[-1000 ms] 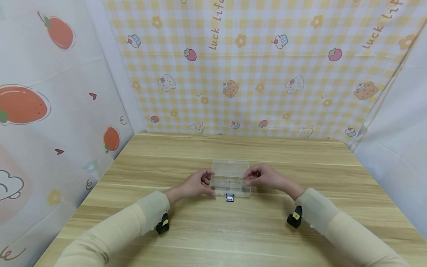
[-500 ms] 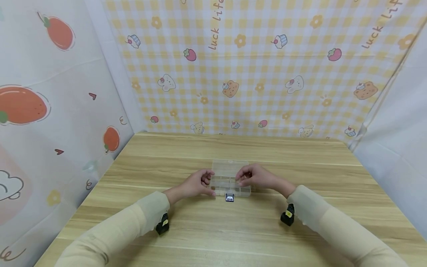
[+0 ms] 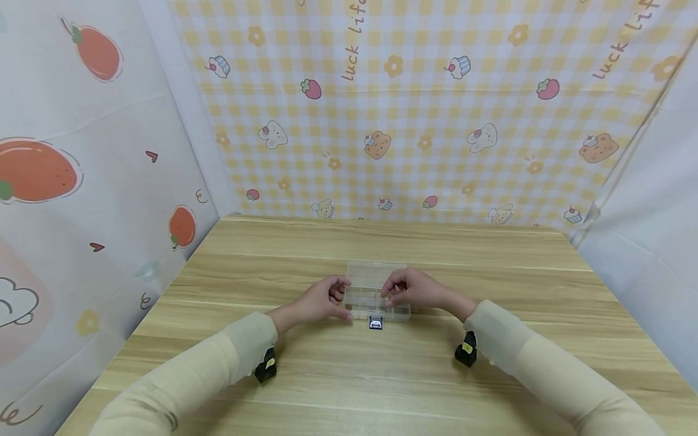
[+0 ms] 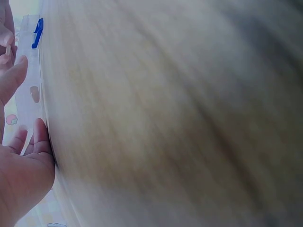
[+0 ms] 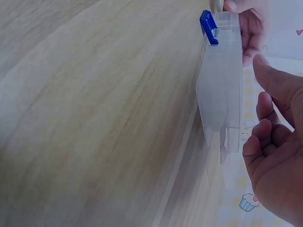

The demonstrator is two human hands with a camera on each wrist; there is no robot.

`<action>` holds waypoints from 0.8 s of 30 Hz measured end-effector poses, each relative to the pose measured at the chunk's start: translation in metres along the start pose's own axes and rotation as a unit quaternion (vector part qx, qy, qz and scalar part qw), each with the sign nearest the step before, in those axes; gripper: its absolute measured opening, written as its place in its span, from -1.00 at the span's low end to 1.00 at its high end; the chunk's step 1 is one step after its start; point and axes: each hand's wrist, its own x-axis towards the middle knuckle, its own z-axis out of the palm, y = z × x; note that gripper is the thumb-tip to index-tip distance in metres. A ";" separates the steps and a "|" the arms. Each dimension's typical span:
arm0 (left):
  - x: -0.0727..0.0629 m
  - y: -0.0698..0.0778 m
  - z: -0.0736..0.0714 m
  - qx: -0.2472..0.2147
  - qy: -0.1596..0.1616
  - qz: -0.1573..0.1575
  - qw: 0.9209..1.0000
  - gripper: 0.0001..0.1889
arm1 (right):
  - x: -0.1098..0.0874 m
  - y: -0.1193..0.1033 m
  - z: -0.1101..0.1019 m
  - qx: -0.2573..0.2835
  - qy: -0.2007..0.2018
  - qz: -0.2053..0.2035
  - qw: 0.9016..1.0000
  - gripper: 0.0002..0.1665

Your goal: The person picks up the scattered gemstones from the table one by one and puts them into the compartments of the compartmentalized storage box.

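Note:
A clear plastic compartment box stands on the table with its lid folded back behind it. A blue latch hangs at its front edge. My left hand holds the box's left end, thumb at the front corner and fingers at the back. My right hand is over the middle compartments, thumb and forefinger close together. A small pale piece shows between those fingertips in the left wrist view; its kind cannot be made out. One small brown item shows through the box's front wall.
The wood-grain table spreads around the box on all sides. Behind it hangs a yellow checked cloth, with a printed white cloth on the left. Black wrist cameras sit under both cuffs.
My right hand has moved left from the box's right end to over its middle compartments. The left hand and the box have stayed put.

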 end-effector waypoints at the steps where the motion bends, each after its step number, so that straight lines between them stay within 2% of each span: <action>1: 0.000 0.000 0.000 0.000 0.000 0.000 1.000 -0.25 | 0.000 0.000 0.000 -0.002 -0.001 -0.001 1.000 -0.85; 24: -0.001 0.001 -0.001 -0.007 -0.006 0.000 1.000 -0.27 | 0.003 0.002 0.001 -0.027 -0.012 0.003 1.000 -0.87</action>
